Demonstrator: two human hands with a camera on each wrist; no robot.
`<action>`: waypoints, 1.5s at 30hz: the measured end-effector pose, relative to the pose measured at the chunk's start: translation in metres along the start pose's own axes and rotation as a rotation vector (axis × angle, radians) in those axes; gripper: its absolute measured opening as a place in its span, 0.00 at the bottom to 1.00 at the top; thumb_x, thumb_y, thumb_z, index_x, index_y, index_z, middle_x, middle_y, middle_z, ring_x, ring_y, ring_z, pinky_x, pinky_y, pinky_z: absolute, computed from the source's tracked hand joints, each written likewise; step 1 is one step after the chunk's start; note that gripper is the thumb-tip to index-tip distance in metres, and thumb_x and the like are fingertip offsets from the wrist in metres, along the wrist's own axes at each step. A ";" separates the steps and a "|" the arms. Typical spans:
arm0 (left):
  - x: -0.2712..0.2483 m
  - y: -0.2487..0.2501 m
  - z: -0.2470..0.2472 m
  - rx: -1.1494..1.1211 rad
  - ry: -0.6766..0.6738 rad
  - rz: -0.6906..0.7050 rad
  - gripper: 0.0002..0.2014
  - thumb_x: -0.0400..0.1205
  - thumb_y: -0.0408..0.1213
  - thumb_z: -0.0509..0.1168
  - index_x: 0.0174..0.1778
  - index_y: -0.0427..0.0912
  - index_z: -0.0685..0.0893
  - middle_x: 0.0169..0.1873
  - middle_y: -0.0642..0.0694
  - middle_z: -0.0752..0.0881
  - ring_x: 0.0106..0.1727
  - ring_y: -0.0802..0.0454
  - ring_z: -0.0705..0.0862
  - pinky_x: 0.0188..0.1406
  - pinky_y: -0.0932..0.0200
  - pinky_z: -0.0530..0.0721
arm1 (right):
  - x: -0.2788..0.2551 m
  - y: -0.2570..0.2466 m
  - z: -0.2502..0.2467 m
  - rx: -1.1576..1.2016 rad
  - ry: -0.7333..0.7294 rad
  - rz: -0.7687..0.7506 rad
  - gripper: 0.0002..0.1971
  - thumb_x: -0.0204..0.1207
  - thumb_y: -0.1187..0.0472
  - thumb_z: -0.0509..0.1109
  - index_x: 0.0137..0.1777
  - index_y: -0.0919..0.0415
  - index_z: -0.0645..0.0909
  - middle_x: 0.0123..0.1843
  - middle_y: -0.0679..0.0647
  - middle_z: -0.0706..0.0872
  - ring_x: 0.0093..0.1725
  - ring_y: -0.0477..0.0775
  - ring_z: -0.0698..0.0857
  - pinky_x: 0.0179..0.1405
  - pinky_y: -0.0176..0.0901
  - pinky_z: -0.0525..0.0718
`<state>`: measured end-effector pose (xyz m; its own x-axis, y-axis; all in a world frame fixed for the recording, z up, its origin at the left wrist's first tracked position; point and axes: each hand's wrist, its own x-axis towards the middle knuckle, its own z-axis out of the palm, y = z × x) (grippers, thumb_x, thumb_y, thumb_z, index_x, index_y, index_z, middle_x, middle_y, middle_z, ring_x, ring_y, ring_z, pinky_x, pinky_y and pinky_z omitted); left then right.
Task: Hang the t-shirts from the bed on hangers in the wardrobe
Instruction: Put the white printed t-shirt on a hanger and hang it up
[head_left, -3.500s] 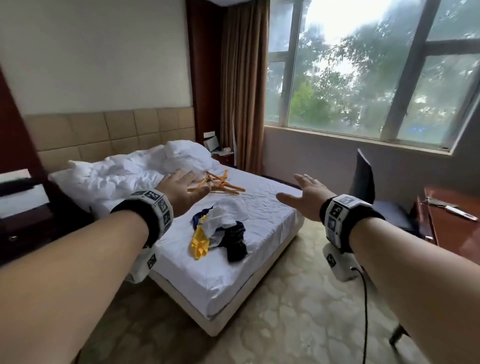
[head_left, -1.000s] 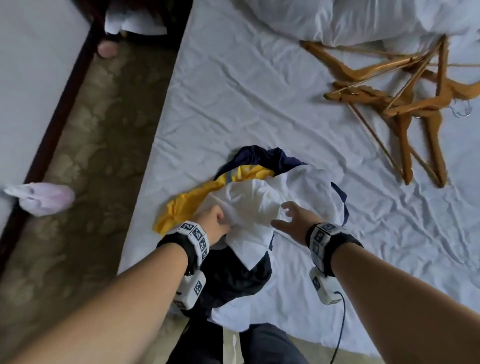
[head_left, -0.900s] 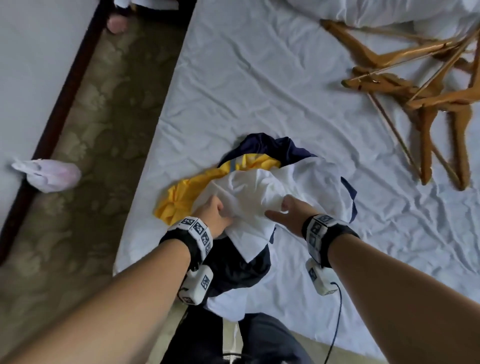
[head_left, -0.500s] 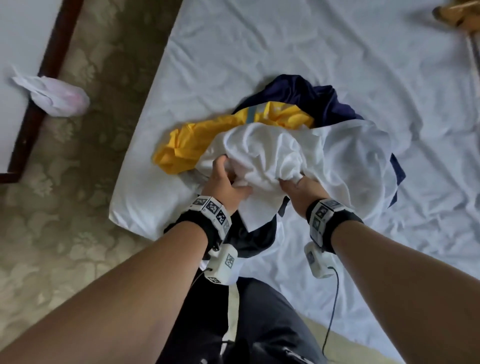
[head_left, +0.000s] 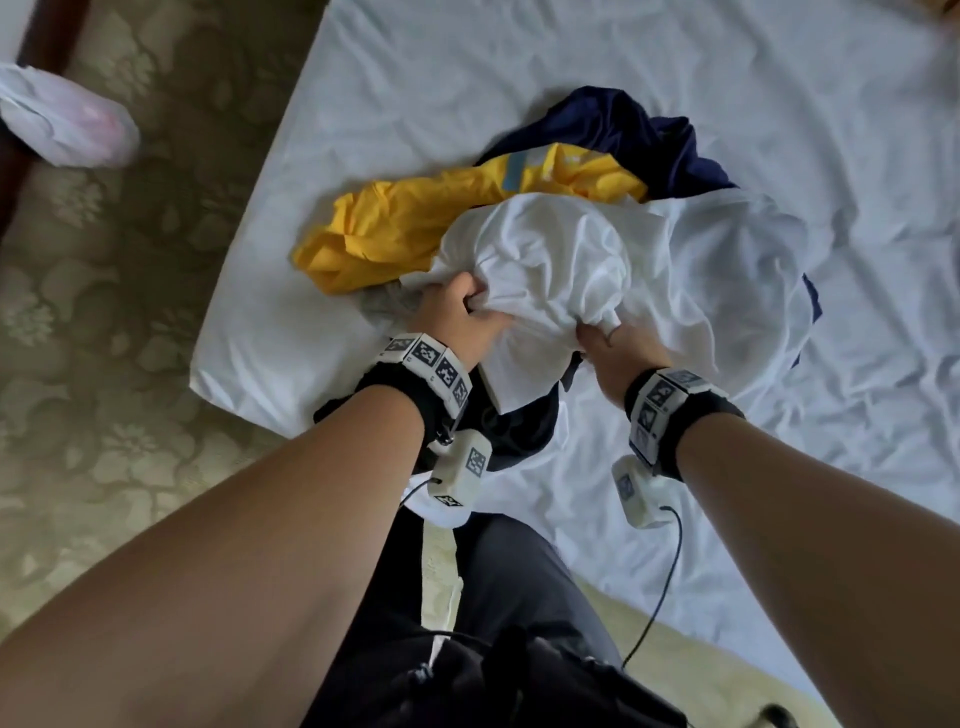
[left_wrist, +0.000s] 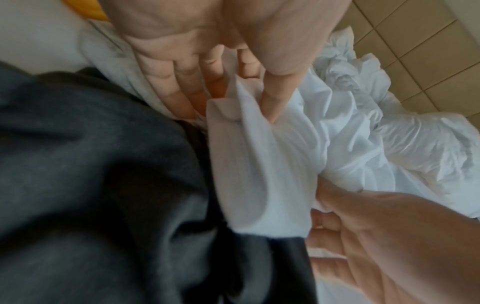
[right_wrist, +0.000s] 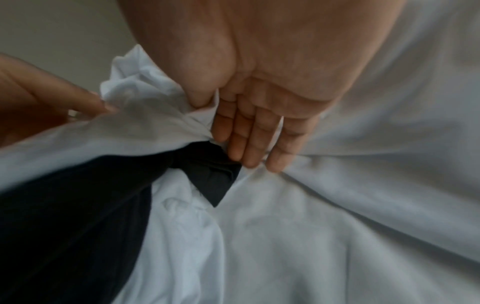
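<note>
The white t-shirt (head_left: 561, 260) lay on top of the pile near the foot corner of the bed (head_left: 519, 78). The left hand (head_left: 457, 322) had its fingers curled into a bunched fold at the shirt's near edge; the right hand (head_left: 613, 348) pinched a fold just beside it. The yellow t-shirt (head_left: 415, 228) and dark t-shirt (head_left: 519, 426) lay against the white one, so a lift would likely drag them off the bed, since the folds overlapped.
</note>
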<state>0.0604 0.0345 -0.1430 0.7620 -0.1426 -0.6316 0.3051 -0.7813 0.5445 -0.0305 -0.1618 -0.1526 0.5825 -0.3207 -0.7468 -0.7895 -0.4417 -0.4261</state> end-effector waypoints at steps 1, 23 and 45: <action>-0.001 -0.001 -0.002 -0.043 0.004 0.009 0.16 0.74 0.49 0.76 0.41 0.44 0.78 0.38 0.49 0.83 0.40 0.51 0.81 0.34 0.57 0.76 | -0.003 0.003 0.002 0.004 -0.017 0.031 0.24 0.86 0.38 0.60 0.53 0.59 0.84 0.44 0.54 0.90 0.42 0.57 0.88 0.47 0.50 0.85; -0.228 0.246 -0.177 -0.572 0.028 0.787 0.15 0.75 0.42 0.72 0.38 0.36 0.74 0.30 0.49 0.72 0.32 0.51 0.69 0.32 0.53 0.69 | -0.316 -0.094 -0.186 1.178 0.734 -0.224 0.19 0.90 0.49 0.64 0.67 0.65 0.79 0.41 0.60 0.92 0.41 0.63 0.94 0.53 0.61 0.92; -0.430 0.327 0.050 -0.930 -0.514 0.423 0.10 0.86 0.41 0.71 0.60 0.43 0.91 0.55 0.43 0.93 0.53 0.44 0.90 0.56 0.47 0.88 | -0.450 0.135 -0.241 1.297 0.566 -0.476 0.26 0.76 0.51 0.79 0.75 0.50 0.84 0.67 0.54 0.89 0.64 0.57 0.88 0.65 0.54 0.83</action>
<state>-0.1962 -0.1900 0.2797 0.6456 -0.6864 -0.3348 0.5475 0.1103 0.8295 -0.3526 -0.2792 0.2485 0.5838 -0.7729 -0.2485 0.0505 0.3401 -0.9390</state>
